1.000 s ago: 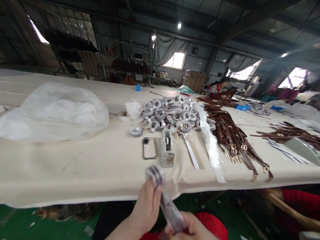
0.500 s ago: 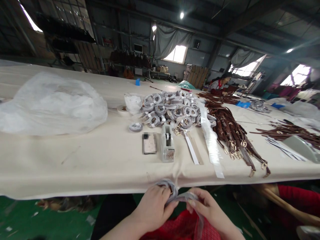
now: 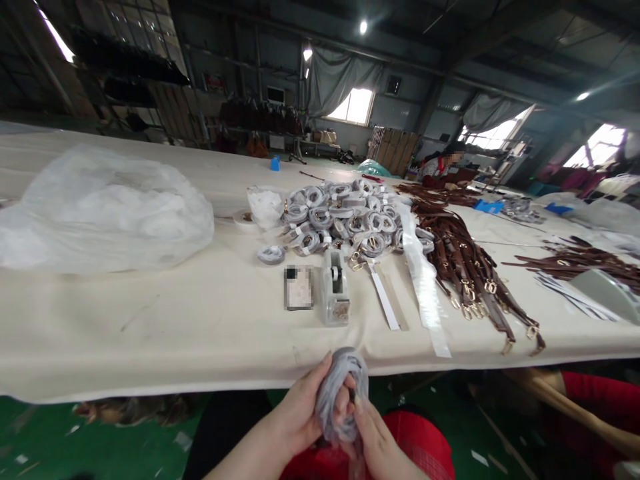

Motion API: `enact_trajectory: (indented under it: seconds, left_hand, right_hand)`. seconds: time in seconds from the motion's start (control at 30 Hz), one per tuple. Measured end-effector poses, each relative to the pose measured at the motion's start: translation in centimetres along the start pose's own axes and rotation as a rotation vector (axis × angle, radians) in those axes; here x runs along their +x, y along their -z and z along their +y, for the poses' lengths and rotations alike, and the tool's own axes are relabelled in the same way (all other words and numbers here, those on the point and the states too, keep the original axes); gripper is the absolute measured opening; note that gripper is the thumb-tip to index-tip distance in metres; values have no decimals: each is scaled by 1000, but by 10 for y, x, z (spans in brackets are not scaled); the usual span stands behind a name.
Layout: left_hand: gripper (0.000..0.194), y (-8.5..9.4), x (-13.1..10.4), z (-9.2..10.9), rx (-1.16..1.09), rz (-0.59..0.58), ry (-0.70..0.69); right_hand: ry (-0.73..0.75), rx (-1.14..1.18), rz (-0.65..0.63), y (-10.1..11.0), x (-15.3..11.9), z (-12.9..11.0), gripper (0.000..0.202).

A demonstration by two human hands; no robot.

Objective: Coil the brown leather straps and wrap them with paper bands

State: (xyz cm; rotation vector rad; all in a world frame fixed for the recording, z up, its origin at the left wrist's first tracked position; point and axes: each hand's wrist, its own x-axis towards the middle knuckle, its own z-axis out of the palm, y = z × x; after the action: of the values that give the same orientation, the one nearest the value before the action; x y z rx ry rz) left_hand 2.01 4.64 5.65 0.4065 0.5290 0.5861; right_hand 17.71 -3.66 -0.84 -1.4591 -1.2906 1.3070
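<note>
The left hand (image 3: 300, 410) grasps 1 grey coil (image 3: 327, 400) from the side, the right hand (image 3: 376, 437) its near edge — probably so the loops cannot spring apart.

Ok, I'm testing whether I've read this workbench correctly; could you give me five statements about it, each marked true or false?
1. The left hand and right hand both hold the grey coil. True.
2. The tape dispenser stands on the table. True.
3. The left hand holds the tape dispenser. False: it holds the grey coil.
4. The heap of brown straps has gold-coloured fittings. True.
5. The heap of brown straps lies left of the tape dispenser. False: it lies to the right.
</note>
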Motion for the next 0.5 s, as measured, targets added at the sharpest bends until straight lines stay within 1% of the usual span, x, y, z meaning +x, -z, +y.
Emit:
enact_trajectory:
  seconds: [0.1,0.17,0.23,0.3,0.37,0.4,0.43,0.5]
  left_hand:
    - [53,-3,1,1,-125,-21,0]
    - [52,-2,1,-1,-169,-64,1]
    - [50,1,1,-4,-179,-80,24]
    - [49,6,1,-6,-147,-52,78]
    - [46,12,1,-6,-54,5,128]
    - [45,15,0,-6,28,36,126]
    - [43,19,-1,-6,141,72,96]
    - [41,26,-3,-7,449,142,-27]
  right_hand:
    - [-2,0,48,-9,3,19,78]
    - [-19,15,55,-8,3,20,80]
    - [-33,21,60,-4,0,9,73]
    - [6,-25,51,4,-5,-11,63]
    - [83,-130,3,16,-9,-34,53]
    - [105,-205,-38,23,-11,-44,48]
    - [103,-299,-86,29,-13,-52,43]
    - [50,-542,-192,40,-17,-60,38]
